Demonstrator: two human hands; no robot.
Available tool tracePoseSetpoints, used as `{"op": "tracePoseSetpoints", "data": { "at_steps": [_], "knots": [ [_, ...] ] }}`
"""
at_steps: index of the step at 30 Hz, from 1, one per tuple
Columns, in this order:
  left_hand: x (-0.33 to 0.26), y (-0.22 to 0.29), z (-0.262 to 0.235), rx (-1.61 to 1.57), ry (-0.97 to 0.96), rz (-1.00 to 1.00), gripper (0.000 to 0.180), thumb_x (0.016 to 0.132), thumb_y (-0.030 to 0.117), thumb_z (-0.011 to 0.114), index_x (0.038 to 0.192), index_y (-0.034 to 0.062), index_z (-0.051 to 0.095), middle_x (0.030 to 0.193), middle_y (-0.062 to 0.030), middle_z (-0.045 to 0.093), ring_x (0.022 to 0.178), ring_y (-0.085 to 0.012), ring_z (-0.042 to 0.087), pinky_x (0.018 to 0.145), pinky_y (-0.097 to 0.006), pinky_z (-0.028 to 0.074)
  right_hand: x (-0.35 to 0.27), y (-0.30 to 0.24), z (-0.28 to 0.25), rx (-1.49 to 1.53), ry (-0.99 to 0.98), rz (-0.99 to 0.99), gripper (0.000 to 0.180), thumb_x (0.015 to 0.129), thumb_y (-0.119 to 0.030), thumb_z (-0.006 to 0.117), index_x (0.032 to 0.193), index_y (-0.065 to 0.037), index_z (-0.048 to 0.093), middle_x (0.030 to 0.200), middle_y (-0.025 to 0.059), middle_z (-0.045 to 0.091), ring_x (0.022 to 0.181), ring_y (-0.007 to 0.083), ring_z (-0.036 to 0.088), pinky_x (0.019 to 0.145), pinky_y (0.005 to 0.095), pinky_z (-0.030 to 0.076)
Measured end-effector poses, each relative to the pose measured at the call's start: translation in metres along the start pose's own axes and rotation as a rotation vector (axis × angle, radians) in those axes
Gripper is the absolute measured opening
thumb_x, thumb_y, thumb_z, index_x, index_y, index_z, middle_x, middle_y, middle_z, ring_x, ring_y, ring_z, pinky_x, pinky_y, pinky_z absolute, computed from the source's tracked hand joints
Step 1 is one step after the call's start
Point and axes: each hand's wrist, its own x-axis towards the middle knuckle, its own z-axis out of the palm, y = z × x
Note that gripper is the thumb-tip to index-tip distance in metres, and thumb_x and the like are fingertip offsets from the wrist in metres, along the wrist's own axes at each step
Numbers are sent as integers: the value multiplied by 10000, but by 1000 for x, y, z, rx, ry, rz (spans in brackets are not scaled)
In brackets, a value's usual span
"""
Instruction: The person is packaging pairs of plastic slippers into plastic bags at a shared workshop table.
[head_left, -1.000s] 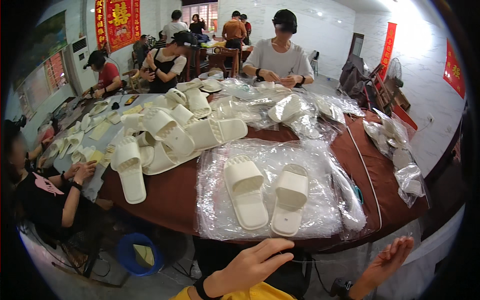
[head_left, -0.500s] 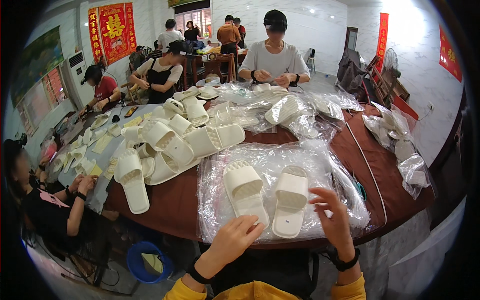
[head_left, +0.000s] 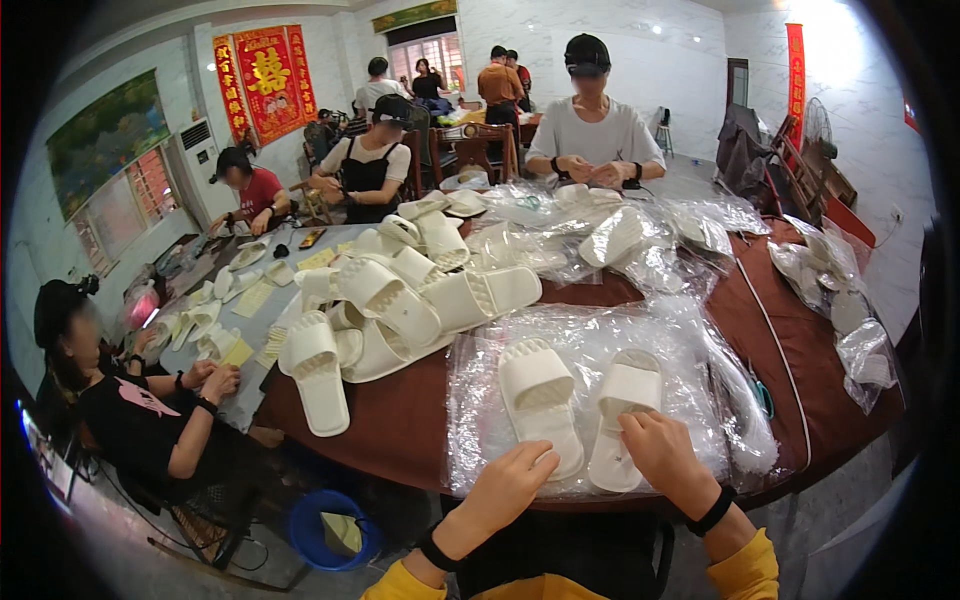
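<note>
Two cream open-toe slippers lie side by side, toes away from me, on a stack of clear plastic bags (head_left: 480, 400). My left hand (head_left: 508, 490) has its fingers pressed together at the heel of the left slipper (head_left: 540, 385). My right hand (head_left: 668, 455) is closed at the right edge of the right slipper (head_left: 628, 385), its bent fingers just below the strap. The hand covers part of that slipper's footbed, where a small dark mark shows.
Loose cream slippers (head_left: 385, 300) are heaped to the left on the brown-covered table (head_left: 400, 400). Bagged slippers (head_left: 620, 237) lie beyond; more bagged slippers (head_left: 845, 320) are at the right. A white cord (head_left: 780, 345) crosses the cloth near teal-handled scissors (head_left: 763, 397). Co-workers sit around.
My right hand has come down from above onto the right slipper and its fingers have closed. My left hand stays at the left slipper's heel. The whole view has shifted.
</note>
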Motion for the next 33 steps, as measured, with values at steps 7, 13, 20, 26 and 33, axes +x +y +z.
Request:
{"op": "tracePoseSetpoints", "data": {
  "at_steps": [7, 13, 20, 26, 33],
  "knots": [
    [7, 10, 6, 37, 14, -42, 131, 849, 132, 674, 890, 37, 594, 953, -101, 622, 861, -288, 629, 708, -367, 532, 0, 5, 35, -356, -21, -12, 273, 799, -80, 593, 1061, -6, 603, 942, 106, 637, 898, 252, 640, 677, 346, 544],
    [0, 18, 5, 37, 11, -120, 167, 859, 163, 675, 799, 40, 580, 800, -93, 578, 741, -292, 603, 636, -384, 502, 8, 3, 15, -173, -101, 17, 304, 819, -67, 579, 1111, 17, 591, 984, 127, 636, 929, 273, 639, 714, 371, 557],
    [-3, 38, 10, -15, -8, -194, 163, 853, 157, 681, 791, 39, 588, 776, -102, 565, 743, -304, 602, 630, -397, 496, -4, 5, 6, -120, 4, 7, 310, 814, -56, 581, 1111, 35, 583, 954, 128, 622, 920, 277, 634, 709, 373, 556],
    [12, 28, 14, 30, 32, -194, 145, 846, 154, 676, 794, 48, 591, 791, -113, 564, 768, -317, 598, 647, -411, 498, -12, 6, 9, -145, 21, -35, 309, 801, -41, 578, 1102, 31, 590, 938, 109, 609, 897, 260, 628, 716, 369, 552],
    [34, 2, 24, 64, 1, -228, 161, 870, 184, 643, 816, 35, 612, 804, -136, 576, 799, -338, 592, 683, -431, 497, -12, 9, -32, 3, -32, -43, 249, 818, -28, 548, 1060, -18, 603, 952, 113, 632, 904, 298, 635, 718, 395, 544]
  ]
}}
